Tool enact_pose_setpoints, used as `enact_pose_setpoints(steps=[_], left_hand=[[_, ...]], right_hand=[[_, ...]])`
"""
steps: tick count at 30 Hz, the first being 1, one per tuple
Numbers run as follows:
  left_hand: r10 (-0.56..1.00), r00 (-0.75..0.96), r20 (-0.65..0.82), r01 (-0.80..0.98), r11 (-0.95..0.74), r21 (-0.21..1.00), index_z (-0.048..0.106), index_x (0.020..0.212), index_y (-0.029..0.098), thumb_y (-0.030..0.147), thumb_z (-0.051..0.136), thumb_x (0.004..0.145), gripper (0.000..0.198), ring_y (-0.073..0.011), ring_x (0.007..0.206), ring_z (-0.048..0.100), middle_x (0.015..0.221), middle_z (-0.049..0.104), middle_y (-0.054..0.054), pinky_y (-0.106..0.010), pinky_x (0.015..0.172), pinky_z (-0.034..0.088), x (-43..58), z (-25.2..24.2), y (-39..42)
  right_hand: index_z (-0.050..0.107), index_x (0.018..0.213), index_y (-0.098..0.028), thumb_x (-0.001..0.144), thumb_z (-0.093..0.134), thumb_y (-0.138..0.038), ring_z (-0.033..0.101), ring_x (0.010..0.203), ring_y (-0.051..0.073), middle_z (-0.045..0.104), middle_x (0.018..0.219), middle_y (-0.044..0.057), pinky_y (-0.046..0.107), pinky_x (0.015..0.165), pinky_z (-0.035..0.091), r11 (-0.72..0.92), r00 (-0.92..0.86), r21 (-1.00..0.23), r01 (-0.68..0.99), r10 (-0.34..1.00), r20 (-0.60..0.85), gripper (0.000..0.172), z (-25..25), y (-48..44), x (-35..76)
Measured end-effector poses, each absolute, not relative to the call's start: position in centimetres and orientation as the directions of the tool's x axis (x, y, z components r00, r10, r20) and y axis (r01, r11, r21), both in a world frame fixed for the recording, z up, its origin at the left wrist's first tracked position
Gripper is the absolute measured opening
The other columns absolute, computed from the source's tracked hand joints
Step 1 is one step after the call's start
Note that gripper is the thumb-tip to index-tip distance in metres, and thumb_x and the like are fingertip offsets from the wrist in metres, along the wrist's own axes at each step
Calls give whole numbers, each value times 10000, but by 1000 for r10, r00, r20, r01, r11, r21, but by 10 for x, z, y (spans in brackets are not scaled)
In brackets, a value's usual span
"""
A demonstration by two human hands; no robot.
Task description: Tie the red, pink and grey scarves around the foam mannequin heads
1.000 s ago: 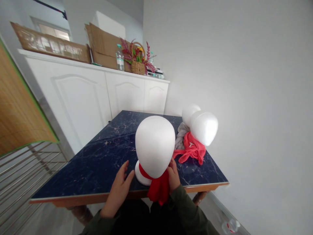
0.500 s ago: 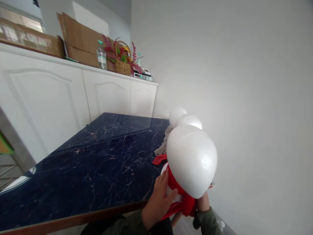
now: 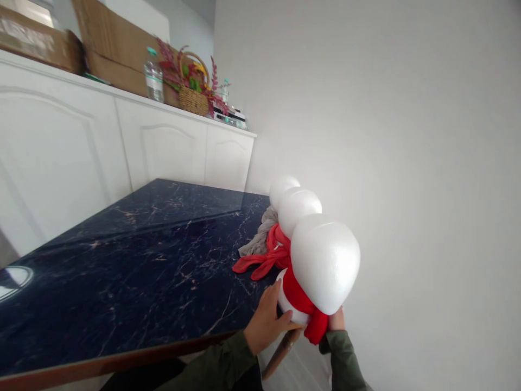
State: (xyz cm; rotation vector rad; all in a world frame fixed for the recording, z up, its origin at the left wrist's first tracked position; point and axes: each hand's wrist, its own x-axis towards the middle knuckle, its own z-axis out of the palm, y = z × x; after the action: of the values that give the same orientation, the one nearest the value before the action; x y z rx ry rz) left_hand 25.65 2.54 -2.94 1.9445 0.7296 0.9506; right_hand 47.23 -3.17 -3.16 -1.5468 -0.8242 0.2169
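Note:
Both hands hold a white mannequin head [image 3: 325, 260], smooth and egg-shaped from behind, at the near right corner of the table. A bright red scarf [image 3: 297, 290] wraps its neck, with a knotted end hanging below. My left hand [image 3: 268, 320] grips the white base from the left, thumb toward me and fingers along its side. On the right, my right hand [image 3: 336, 319] holds the neck area low down; its fingers are mostly hidden behind the head and scarf. Just beyond stands a second white head [image 3: 299, 209] with a lighter red scarf [image 3: 260, 263] spread on the table.
A third white head [image 3: 283, 190] with a grey scarf [image 3: 260, 236] stands farther back along the wall. The dark blue marbled table [image 3: 163, 271] extends left. White cabinets [image 3: 171, 146] behind carry cardboard boxes [image 3: 118, 43], a water bottle [image 3: 153, 76] and a flower basket [image 3: 193, 100].
The held head has moved forward and tilted less toward me, both hands going with it. More of the second head's red scarf shows now. My view has shifted slightly right.

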Motion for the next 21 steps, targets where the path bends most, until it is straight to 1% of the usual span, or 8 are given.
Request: enact_pose_setpoints(steps=[3,6,8,10,12,14,17,21], left_hand=[[817,515,260,206,-412,888,469,1262,165,313,544,755,534,-268,1187,447,1294,493,-123,-432,1028,317,214,-29,31],[886,434,164,303,-315,899,595,1105,190,360,520,780,375,-238,1014,571,1130,612,-90,-377,909,437,156,-26,43],[914,380,142,359,-287,888,638,1013,200,373,516,784,312,-227,946,596,1046,646,-71,-356,868,456,116,-22,52],[929,345,133,401,-274,874,661,946,209,375,511,788,274,-227,940,595,1002,660,-58,-358,884,442,83,-16,58],[931,346,117,393,-257,883,666,938,210,366,493,802,270,-224,968,585,1004,662,-51,-362,918,417,60,-11,62],[921,377,101,335,-237,912,659,974,201,350,471,816,287,-217,997,576,1034,658,-51,-358,943,400,50,-9,63],[895,428,126,239,-247,939,641,1021,178,307,460,820,300,-209,1026,564,1076,645,-59,-345,959,390,48,-11,62],[890,420,179,209,-287,935,615,1058,159,189,422,800,324,-191,1037,554,1093,634,-61,-323,944,400,51,-15,60]], right_hand=[[585,985,-190,802,385,-483,569,964,257,630,984,92,419,801,466,59,841,-946,317,443,310,399,-46,-52,460],[560,925,-183,802,417,-439,581,818,231,603,892,84,380,720,471,13,889,-913,408,225,400,318,-74,-77,427],[566,786,-204,793,463,-391,568,693,212,593,747,57,346,641,463,26,777,-829,559,334,534,214,-89,-85,389],[587,724,-222,794,489,-305,568,647,197,602,686,44,323,607,463,196,510,-714,672,577,638,146,-89,-80,341],[634,803,-239,792,494,-213,595,733,195,640,767,51,326,673,481,408,172,-628,663,733,658,143,-72,-61,293],[639,958,-248,788,484,-157,588,896,200,650,930,64,357,812,470,523,-36,-613,592,777,628,247,-47,-32,252],[585,1130,-243,784,458,-134,529,1078,200,611,1116,66,402,968,399,570,-122,-675,469,798,590,384,-23,14,210],[521,1229,-213,760,470,-134,500,1141,204,570,1208,79,423,1008,370,527,-159,-729,437,843,514,478,-33,42,189]])
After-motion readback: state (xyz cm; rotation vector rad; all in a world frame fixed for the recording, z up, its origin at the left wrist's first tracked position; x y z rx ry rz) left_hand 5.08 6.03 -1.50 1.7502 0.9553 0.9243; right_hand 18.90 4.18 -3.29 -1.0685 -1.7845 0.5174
